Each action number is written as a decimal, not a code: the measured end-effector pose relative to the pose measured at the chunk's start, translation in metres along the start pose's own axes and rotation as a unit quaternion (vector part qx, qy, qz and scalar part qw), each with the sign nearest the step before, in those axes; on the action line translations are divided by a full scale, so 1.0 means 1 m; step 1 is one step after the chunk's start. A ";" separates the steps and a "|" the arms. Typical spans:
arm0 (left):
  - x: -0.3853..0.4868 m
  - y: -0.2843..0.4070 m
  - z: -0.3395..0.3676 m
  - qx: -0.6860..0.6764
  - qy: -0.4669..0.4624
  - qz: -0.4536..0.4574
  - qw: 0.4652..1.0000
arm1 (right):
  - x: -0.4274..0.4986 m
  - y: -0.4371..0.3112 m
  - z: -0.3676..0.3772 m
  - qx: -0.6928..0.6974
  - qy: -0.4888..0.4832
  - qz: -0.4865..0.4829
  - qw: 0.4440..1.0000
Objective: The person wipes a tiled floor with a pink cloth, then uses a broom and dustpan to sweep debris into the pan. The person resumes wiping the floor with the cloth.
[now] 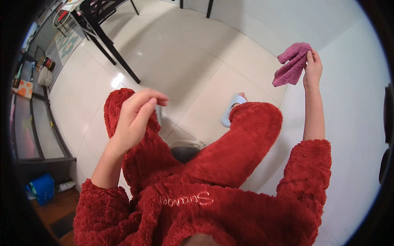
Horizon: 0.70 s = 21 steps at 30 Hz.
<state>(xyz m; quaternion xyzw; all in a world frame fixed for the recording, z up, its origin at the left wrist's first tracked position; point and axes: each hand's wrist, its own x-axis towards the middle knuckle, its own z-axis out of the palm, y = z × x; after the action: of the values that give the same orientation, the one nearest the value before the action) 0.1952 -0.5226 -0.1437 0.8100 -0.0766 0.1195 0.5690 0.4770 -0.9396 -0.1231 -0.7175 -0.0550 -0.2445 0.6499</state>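
Note:
My right hand (313, 69) is raised at the upper right, its thumb and fingers pinching a fluffy pink-purple cloth (294, 64) that hangs in folds beside the pale wall. Above my knee on the left side, my left hand (138, 113) hovers with its fingers bent and loosely together, and nothing shows in it. I wear red fleecy clothes (246, 147) with stitched lettering on the chest. A foot in a light blue slipper (229, 112) rests on the tiled floor. Between my thighs, the rim of a round dark container or seat (186, 149) is partly hidden.
Black furniture legs (123, 64) stand on glossy tiles at the upper left. A dark-framed cabinet (46, 123) with translucent panels lines the left side, with jars and a patterned cloth on top. Low on its shelf sits a blue bag or box (43, 188). A pale wall (347, 92) rises at right.

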 end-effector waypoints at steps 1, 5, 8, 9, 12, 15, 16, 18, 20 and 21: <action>-0.008 0.002 0.004 0.029 -0.008 -0.011 0.999 | -0.001 0.002 0.003 0.026 0.014 0.024 0.999; -0.030 0.006 -0.019 0.038 -0.050 -0.001 0.998 | -0.021 0.004 0.040 0.028 0.030 0.050 0.998; -0.021 0.009 -0.039 0.071 -0.120 0.047 0.989 | -0.059 -0.005 0.090 0.098 0.025 0.149 0.984; -0.013 0.008 -0.047 0.055 -0.137 0.071 0.986 | -0.073 -0.012 0.112 0.085 0.017 0.176 0.981; 0.014 0.004 -0.061 0.058 -0.187 0.119 0.973 | -0.105 -0.034 0.164 0.017 0.032 0.217 0.976; 0.038 -0.009 -0.066 0.075 -0.214 0.148 0.963 | -0.131 -0.041 0.193 0.019 -0.011 0.290 0.957; 0.047 -0.015 -0.058 0.085 -0.226 0.150 0.959 | -0.136 -0.036 0.195 -0.023 -0.007 0.319 0.947; 0.056 -0.021 -0.044 0.094 -0.240 0.151 0.954 | -0.142 -0.023 0.194 -0.054 -0.061 0.353 0.932; 0.063 -0.024 -0.028 0.070 -0.290 0.137 0.944 | -0.144 -0.005 0.186 -0.066 -0.076 0.348 0.932; 0.066 -0.027 -0.026 0.068 -0.313 0.137 0.937 | -0.143 0.006 0.182 -0.083 -0.065 0.356 0.928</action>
<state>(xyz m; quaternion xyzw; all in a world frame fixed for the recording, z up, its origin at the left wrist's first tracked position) 0.2628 -0.4880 -0.1411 0.8247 -0.3532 -0.0584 0.4379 0.4052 -0.7319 -0.1956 -0.7558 0.1828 0.0462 0.6271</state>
